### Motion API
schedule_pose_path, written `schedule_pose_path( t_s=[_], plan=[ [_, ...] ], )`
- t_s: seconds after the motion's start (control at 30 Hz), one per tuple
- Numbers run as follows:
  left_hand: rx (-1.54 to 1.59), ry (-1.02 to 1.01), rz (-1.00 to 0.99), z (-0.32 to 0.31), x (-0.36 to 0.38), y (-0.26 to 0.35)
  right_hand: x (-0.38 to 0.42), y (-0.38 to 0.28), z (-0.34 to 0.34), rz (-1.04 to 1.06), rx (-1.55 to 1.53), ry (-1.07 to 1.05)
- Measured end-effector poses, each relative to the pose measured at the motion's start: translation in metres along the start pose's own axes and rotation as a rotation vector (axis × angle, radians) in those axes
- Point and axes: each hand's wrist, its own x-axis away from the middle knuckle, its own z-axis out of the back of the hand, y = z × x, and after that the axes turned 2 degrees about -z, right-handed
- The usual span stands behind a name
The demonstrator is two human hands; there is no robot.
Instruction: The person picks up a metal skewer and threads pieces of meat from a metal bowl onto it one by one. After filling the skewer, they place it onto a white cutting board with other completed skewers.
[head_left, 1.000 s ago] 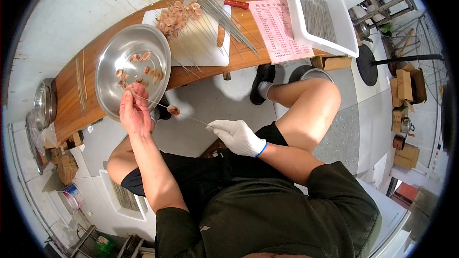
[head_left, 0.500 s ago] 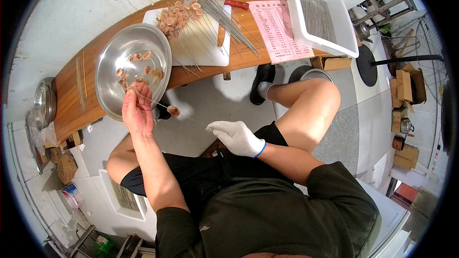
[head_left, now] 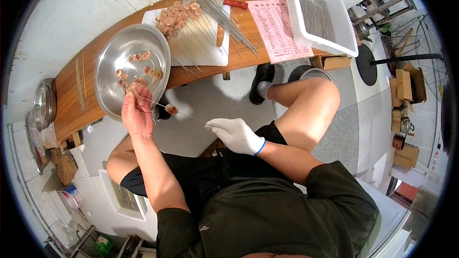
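My bare left hand (head_left: 137,112) is closed at one end of a thin metal skewer (head_left: 191,117), over the near rim of a steel bowl (head_left: 106,67). My right hand (head_left: 235,136), in a white knitted glove with a blue cuff edge, is closed on the other end. One round pinkish-brown slice of food (head_left: 171,109) is threaded on the skewer between my hands. Whether my left fingertips also pinch a slice cannot be made out. Several similar slices (head_left: 146,70) lie in the bowl.
A white cutting board (head_left: 205,43) bears a heap of threaded slices (head_left: 178,18) and loose skewers (head_left: 229,24). Beyond are a red-handled knife (head_left: 235,4), a pink printed sheet (head_left: 275,33) and a white bin (head_left: 345,36) of skewers. Another white bin (head_left: 109,188) stands on the floor.
The threaded slice has shifted very slightly towards my left hand. Both hands are almost where they were, still closed on the skewer.
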Motion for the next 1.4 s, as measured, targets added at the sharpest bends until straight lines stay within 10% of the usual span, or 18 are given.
schedule_pose_path(
  t_s=[1.4],
  plan=[
    [0.011,-0.047,-0.005,-0.011,0.005,-0.007,-0.001,0.005,0.004,0.062,0.015,0.035]
  ],
)
